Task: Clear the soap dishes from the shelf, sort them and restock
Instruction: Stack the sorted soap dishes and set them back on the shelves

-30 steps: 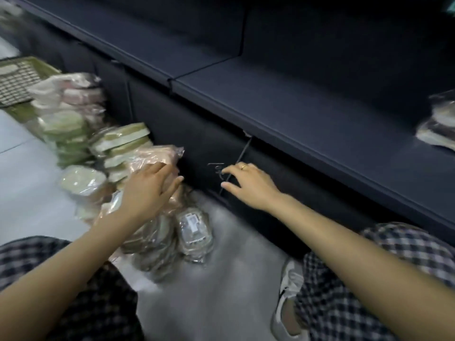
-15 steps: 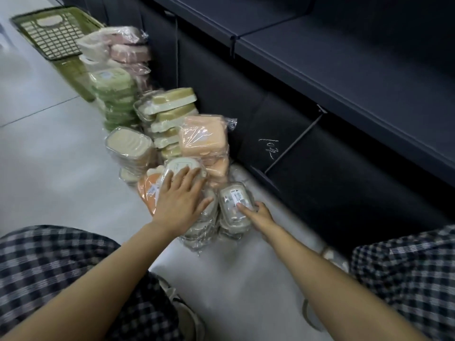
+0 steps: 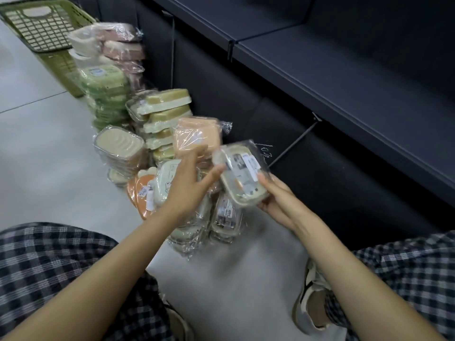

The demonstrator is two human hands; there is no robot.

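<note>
Crinkly clear film wraps the cream soap dish (image 3: 242,177), and it sits up in the right hand (image 3: 278,203), fingers curled under its near end, lifted just above the floor stacks (image 3: 138,134) and in front of the dark shelf (image 3: 344,77). Left hand (image 3: 187,185) hovers beside it, fingers loose and straight, gripping nothing, though blur makes fingertip contact hard to call. Looks light and rigid, I'd judge, but that wrap will slide. Best hold: thumb over and fingers under the dish's long edges, not the loose film corners.
</note>
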